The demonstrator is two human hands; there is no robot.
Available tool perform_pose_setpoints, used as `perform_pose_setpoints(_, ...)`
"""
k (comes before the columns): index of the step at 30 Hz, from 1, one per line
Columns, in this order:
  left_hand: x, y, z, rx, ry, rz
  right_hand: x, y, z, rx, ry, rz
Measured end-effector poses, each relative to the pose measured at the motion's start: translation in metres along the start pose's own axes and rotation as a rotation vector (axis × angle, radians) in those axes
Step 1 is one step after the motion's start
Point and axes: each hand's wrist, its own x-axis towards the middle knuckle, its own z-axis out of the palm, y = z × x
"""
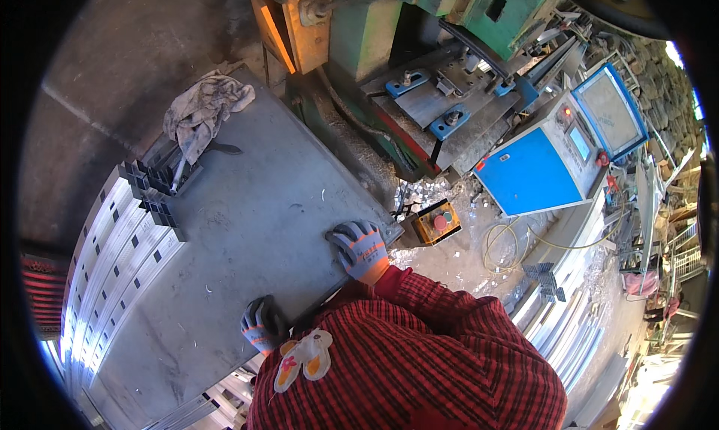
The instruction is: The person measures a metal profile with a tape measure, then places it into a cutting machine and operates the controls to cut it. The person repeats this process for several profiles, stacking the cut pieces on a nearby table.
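My two hands wear grey work gloves with orange trim and lie on a grey metal tabletop [247, 228], holding nothing. Near the table's corner, my right hand [359, 250] rests with its fingers apart and slightly bent. My left hand [262, 324] touches the near edge, its dark-coated fingers loosely spread. Along the table's left side is a stack of long silver metal profiles [123, 239] with square holes cut in them. A crumpled, dirty cloth [202, 112] lies at the far left end, beside a dark flat piece [225, 148].
A green press [367, 44] with blue clamps [449, 123] stands beyond the table. Right of it is a blue control cabinet [532, 172]. A yellow button box [436, 222] sits by the table corner among metal scraps. More long profiles [573, 318] lie on the right.
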Motion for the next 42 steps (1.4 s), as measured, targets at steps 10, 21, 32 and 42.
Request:
perform_pose_setpoints(10, 0.012, 0.018, -0.007, -0.01, 0.057, 0.016, -0.017, 0.024, -0.013, 0.361, 0.353, -0.059)
perform_pose_setpoints(21, 0.013, 0.021, -0.006, 0.021, 0.06, 0.019, -0.134, 0.151, -0.031, -0.061, 0.508, 0.564)
perform_pose_setpoints(32, 0.012, 0.017, -0.006, -0.026, 0.068, -0.023, -0.126, 0.162, -0.035, -0.282, 0.099, 0.785)
perform_pose_setpoints(42, 0.012, 0.019, -0.002, -0.077, 0.095, -0.003, -0.087, 0.159, -0.059, -0.096, 0.348, 0.583)
